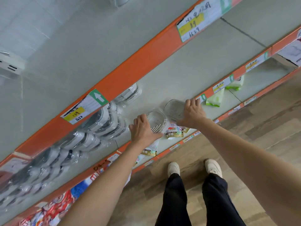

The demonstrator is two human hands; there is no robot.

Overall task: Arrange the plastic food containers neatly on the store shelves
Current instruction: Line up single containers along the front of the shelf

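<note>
the person is reaching both arms out to the middle shelf (187, 75), the pale one running across the middle of the frame with an orange edge. the left hand (143, 129) is curling its fingers and thumb around a clear container (157, 119) near the middle of the frame, so it is grasping that box. the right hand (193, 111) is laying its fingers over the edge of a second clear container (173, 109), just to the right of the first one, and it looks like it is gripping the rim. both boxes are sitting on the shelf, almost touching each other. to do this step well, the person is probably needing to slide the 2 boxes toward the left of the frame, next to the wrapped containers (104, 121) that are lining up there in rows, and keep their sides straight with the shelf edge. going slowly is helping, because clear plastic is light and slippery. counting things: 2 loose clear containers, 2 hands, 2 white shoes at the bottom, 2 big price tags (195, 20) on the orange strip above, and many wrapped containers, too shiny and blurry to count. some snack packets (174, 132) are lying on the shelf below the boxes.
</note>
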